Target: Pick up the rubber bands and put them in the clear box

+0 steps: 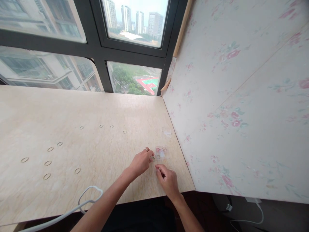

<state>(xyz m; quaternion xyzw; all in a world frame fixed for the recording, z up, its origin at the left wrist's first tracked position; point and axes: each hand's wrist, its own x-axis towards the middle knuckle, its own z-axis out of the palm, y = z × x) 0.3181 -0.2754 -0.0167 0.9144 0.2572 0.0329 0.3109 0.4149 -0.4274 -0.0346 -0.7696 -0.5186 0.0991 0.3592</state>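
A small clear plastic box point(166, 149) lies on the stone-patterned ledge near the wall, with pinkish and pale rings inside. My left hand point(142, 162), wearing a ring on one finger, has its fingers and thumb closed at the box's left edge. Right by those fingertips is a thin ring point(153, 158), and another ring point(158, 157) sits just to its right. Nearer to me, just below the box, my right hand point(168, 180) is curled with thumb and forefinger pinched together. Whatever is in that pinch is too small to make out.
Several thin rings lie scattered over the ledge point(103, 151) to the left, among them one ring point(77, 171) close to my left forearm. A white cable point(60, 217) loops over the front edge. Behind the box is a clear plastic piece point(166, 132). A flowered wall point(217, 112) bounds the right.
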